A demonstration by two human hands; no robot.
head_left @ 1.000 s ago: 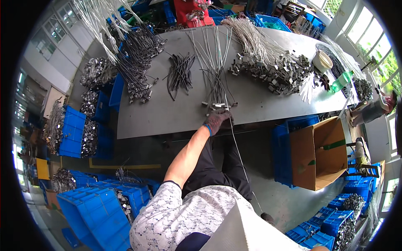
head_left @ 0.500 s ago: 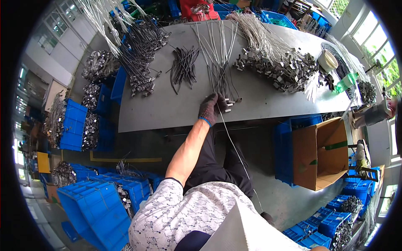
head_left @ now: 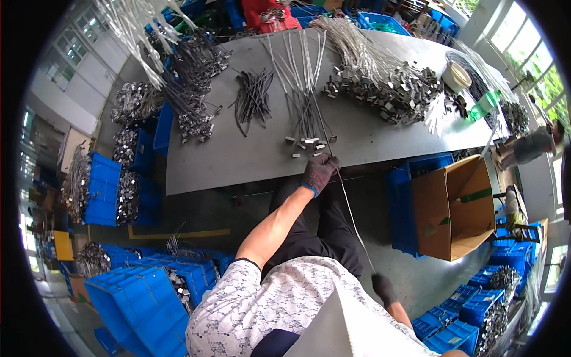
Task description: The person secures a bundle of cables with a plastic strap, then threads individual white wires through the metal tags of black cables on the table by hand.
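Note:
My left hand (head_left: 319,171), in a dark glove, is at the near edge of the grey table (head_left: 238,160), closed on a thin metal wire (head_left: 352,220). The wire runs down and to the right, to my gloved right hand (head_left: 383,287), which grips its lower end beside my lap. Just beyond my left hand lies a fanned bundle of long wires with small metal end pieces (head_left: 306,107).
On the table are a pile of dark short wires (head_left: 253,98), a big heap of wires with metal clips (head_left: 386,89) and a tape roll (head_left: 457,76). An open cardboard box (head_left: 452,208) and blue crates (head_left: 137,297) stand on the floor around me. Another person (head_left: 529,146) is at the right.
My left hand reached onto the table to the wire bundle, then drew back to the table edge with one wire. My right hand has come into view holding the wire's lower end.

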